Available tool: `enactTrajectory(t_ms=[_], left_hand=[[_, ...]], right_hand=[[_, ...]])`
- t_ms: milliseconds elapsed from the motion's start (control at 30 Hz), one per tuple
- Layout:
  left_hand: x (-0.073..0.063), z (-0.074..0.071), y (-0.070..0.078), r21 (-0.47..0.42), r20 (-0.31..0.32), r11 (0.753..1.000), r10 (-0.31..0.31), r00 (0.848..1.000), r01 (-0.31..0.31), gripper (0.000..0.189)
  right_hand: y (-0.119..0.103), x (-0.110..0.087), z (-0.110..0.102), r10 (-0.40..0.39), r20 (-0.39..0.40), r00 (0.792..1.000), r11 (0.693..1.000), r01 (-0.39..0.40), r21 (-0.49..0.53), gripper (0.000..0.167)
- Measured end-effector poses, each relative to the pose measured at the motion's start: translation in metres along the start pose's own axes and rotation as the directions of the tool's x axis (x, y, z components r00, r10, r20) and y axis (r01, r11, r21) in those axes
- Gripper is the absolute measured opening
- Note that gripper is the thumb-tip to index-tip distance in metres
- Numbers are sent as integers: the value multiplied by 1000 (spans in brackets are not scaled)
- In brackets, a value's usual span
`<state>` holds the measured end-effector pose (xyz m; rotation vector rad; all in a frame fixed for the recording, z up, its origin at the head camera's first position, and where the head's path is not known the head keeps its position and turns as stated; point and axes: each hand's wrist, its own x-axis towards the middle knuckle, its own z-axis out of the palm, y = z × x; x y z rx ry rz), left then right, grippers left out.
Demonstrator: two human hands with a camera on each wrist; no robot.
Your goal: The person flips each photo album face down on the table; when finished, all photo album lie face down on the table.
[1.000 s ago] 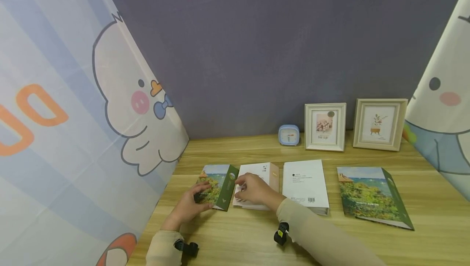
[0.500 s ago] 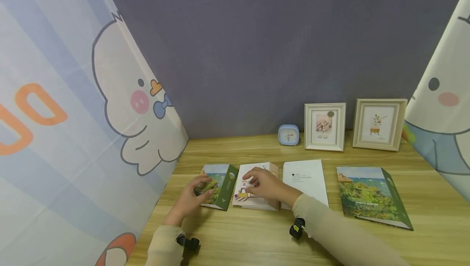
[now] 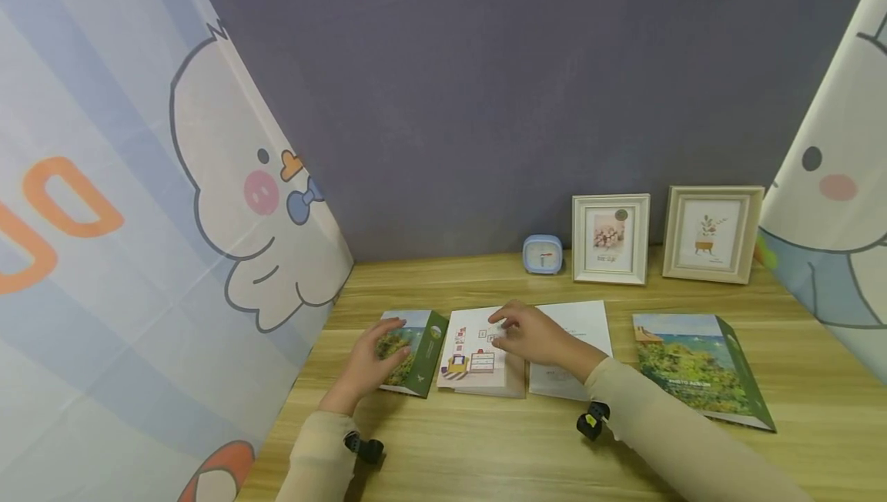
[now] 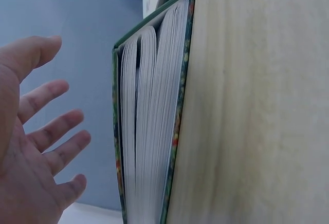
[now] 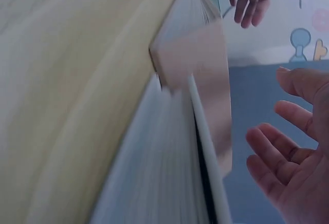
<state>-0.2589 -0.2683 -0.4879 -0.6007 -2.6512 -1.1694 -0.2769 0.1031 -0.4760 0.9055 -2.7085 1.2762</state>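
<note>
A green photo album point(image 3: 424, 356) with a seaside painting lies at the left of the table, and my left hand point(image 3: 367, 359) hovers over its left part, fingers spread. In the left wrist view that hand point(image 4: 41, 131) stands apart from the album's page edges point(image 4: 149, 111). Beside it lies a pinkish album point(image 3: 478, 363) with a drawn room on its cover. Over its right edge and the neighbouring white album point(image 3: 578, 325) is my right hand point(image 3: 537, 336), fingers loosely bent. The right wrist view shows nothing in that hand point(image 5: 293, 142).
Another seaside photo album point(image 3: 700, 367) lies at the right. A blue clock point(image 3: 543, 255), a white picture frame point(image 3: 610, 240) and a beige picture frame point(image 3: 714, 235) stand along the back, before a grey curtain point(image 3: 471, 102). A printed cloth point(image 3: 138, 256) hangs at the left.
My right hand has moved right from the pinkish album toward the white one, uncovering the drawn cover. My left hand has risen slightly off the green album. The albums stay where they were.
</note>
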Motion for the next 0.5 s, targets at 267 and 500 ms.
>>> enactTrajectory(t_ms=[267, 500], left_hand=[[9, 4, 4, 116, -29, 993, 7, 1000, -4, 59], [18, 13, 5, 249, -34, 968, 32, 999, -23, 67]], right_hand=[[16, -16, -29, -34, -104, 994, 987, 16, -162, 48], [35, -33, -49, -42, -154, 987, 964, 0, -266, 69]])
